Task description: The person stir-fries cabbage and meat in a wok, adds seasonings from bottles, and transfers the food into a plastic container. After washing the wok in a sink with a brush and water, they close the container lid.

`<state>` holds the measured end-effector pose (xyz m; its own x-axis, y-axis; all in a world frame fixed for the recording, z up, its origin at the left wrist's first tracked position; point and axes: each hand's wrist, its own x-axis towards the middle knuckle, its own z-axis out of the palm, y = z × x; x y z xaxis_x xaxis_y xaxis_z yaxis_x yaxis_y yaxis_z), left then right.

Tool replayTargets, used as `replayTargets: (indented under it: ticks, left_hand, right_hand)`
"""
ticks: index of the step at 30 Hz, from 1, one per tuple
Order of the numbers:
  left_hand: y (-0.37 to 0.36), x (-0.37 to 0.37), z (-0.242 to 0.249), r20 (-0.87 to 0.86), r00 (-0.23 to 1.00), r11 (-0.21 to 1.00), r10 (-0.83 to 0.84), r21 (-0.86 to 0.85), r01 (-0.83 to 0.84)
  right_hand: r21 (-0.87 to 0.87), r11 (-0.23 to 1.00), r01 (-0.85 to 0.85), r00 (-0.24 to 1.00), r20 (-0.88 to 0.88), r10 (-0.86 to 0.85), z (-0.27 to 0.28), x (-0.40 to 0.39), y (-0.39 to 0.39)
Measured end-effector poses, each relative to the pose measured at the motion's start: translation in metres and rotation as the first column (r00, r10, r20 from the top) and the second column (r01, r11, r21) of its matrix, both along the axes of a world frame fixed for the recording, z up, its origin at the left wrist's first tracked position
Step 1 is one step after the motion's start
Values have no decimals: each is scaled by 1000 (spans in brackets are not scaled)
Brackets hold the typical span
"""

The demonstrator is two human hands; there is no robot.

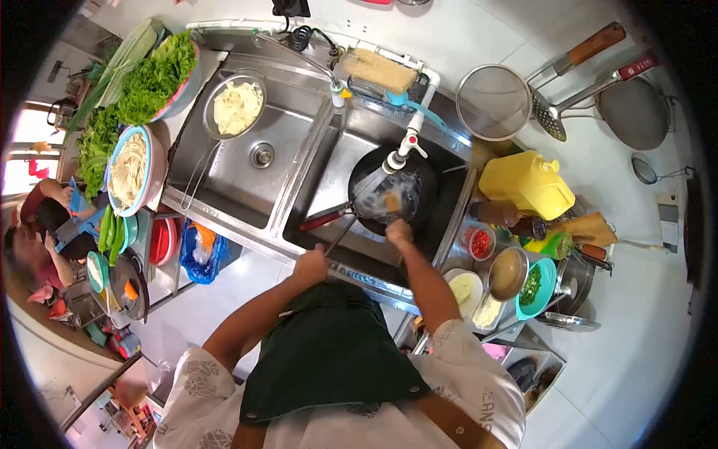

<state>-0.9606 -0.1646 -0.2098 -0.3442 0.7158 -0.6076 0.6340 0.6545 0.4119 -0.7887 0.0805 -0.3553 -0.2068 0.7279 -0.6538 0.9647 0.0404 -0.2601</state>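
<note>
A dark wok [428, 196] sits in the right sink basin [318, 176], with water running into it from a white tap [404, 153]. Over its near rim, my right hand [399, 233] is closed, fingers wrapped on what looks like a scrubbing brush; a tan brush-like end [393, 200] shows in the foamy water. My left hand [313, 267] is closed around a thin dark rod [342, 237] whose far end reaches the wok's rim. What that rod belongs to is hidden. Beside it, the wok's reddish handle [324, 218] points left.
In the left basin [247, 172] rests a strainer of pale food [238, 108]. Leafy greens [157, 78] and a noodle basket [129, 170] stand left. Rightward are a yellow jug [526, 183], chopped red peppers [480, 242] and a turquoise bowl [544, 268]. Another person [45, 247] sits far left.
</note>
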Motion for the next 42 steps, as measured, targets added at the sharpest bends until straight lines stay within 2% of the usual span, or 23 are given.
replayTargets:
  ticks: [2, 4, 7, 8, 9, 11, 13, 14, 17, 20, 23, 24, 26, 28, 30, 32, 34, 35, 37, 38, 39, 41, 42]
  left_hand:
    - [-14, -23, 13, 422, 853, 951, 308, -149, -270]
    - [-29, -42, 22, 691, 447, 811, 568, -376, -449]
    - [-47, -52, 21, 707, 383, 794, 595, -441, -418]
    - [-48, -52, 20, 688, 373, 773, 622, -467, -429]
    - [-44, -51, 25, 655, 484, 811, 580, -413, -413]
    - [-36, -48, 39, 556, 679, 877, 480, -316, -361]
    - [-39, -45, 29, 495, 769, 913, 405, -270, -307]
    - [-40, -44, 23, 461, 810, 929, 362, -246, -275]
    - [-42, -43, 29, 457, 813, 931, 361, -235, -281]
    - [-62, -41, 13, 389, 906, 985, 164, -10, -174]
    - [-75, -37, 13, 356, 899, 965, 257, -40, -260]
    - [-72, -42, 14, 366, 890, 958, 272, -13, -287]
    - [-70, -43, 23, 391, 865, 935, 315, 27, -353]
    - [-69, -38, 43, 398, 848, 915, 349, 51, -400]
    - [-68, -42, 41, 413, 822, 893, 393, 41, -448]
    - [-73, -47, 38, 431, 799, 879, 419, 28, -476]
    - [-74, -50, 32, 439, 777, 858, 451, 25, -513]
    - [-73, -53, 32, 459, 756, 852, 466, -3, -523]
    - [-70, -56, 36, 486, 711, 834, 509, -72, -548]
    - [-69, -57, 39, 485, 725, 840, 490, -39, -542]
    - [-66, -60, 43, 483, 742, 850, 465, -10, -527]
    - [-64, -64, 43, 471, 762, 860, 444, 16, -510]
    - [-65, -66, 44, 464, 760, 857, 454, 4, -515]
  right_hand:
    - [-27, 992, 121, 992, -31, -121, 4, 16, 23]
    - [-124, 951, 282, 956, -44, -289, 11, 28, 40]
    - [-181, 886, 428, 867, -196, -459, 27, 31, 18]
    - [-250, 880, 404, 817, -334, -470, 18, 32, 5]
    - [-277, 872, 403, 780, -395, -486, 33, 23, -10]
    - [122, 983, 138, 846, -531, -52, 12, 16, -42]
    - [184, 975, -124, 920, -346, 183, 19, 8, -67]
    - [136, 967, -214, 934, -260, 243, 30, 12, -69]
    - [85, 871, -484, 873, 112, 474, 27, 44, -31]
    - [46, 854, -518, 833, 257, 491, 0, 65, -9]
    - [298, 796, -526, 850, 210, 483, 9, 54, -66]
    - [255, 900, -355, 933, 37, 357, 3, 27, -69]
    - [51, 998, -23, 963, -266, 36, -20, -18, -69]
    - [-51, 989, -137, 986, -107, 131, 8, -39, -3]
    - [67, 998, 9, 1000, 21, -11, 8, -20, 44]
    - [112, 993, -37, 994, 106, 26, 35, 8, 44]
    - [-17, 998, -54, 972, 226, 57, 21, 34, -6]
    - [524, 810, -264, 963, 100, 249, 14, 22, -39]
    - [688, 676, -265, 894, -88, 440, -5, -6, -52]
    - [350, 905, -242, 914, -230, 334, -21, -29, -30]
    - [-55, 979, -195, 936, -309, 169, -32, -44, -14]
    - [-16, 974, -224, 972, 72, 225, 9, -43, 44]
    - [26, 996, -91, 989, 119, 87, 12, -25, 49]
